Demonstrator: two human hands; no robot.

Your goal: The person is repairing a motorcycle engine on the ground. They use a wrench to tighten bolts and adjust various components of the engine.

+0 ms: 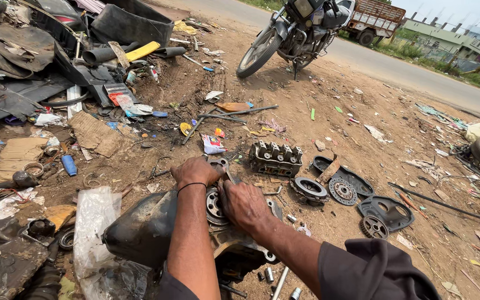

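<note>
A greasy engine block (234, 244) lies on the dirt right in front of me, with a round bearing or gear (214, 206) set in its top. My left hand (196, 170) is closed on the far edge of that casing, a black band on its wrist. My right hand (244, 203) presses down beside the round part, fingers curled on the metal; whether it grips a tool is hidden. A dark oily tank (140, 228) leans against the block's left side.
A cylinder head (275, 158), clutch plates (342, 190), a black cover (387, 210) and a sprocket (374, 226) lie on the ground to the right. Long rods (234, 114), scrap and plastic sheets pile at left. A motorcycle (290, 33) stands by the road.
</note>
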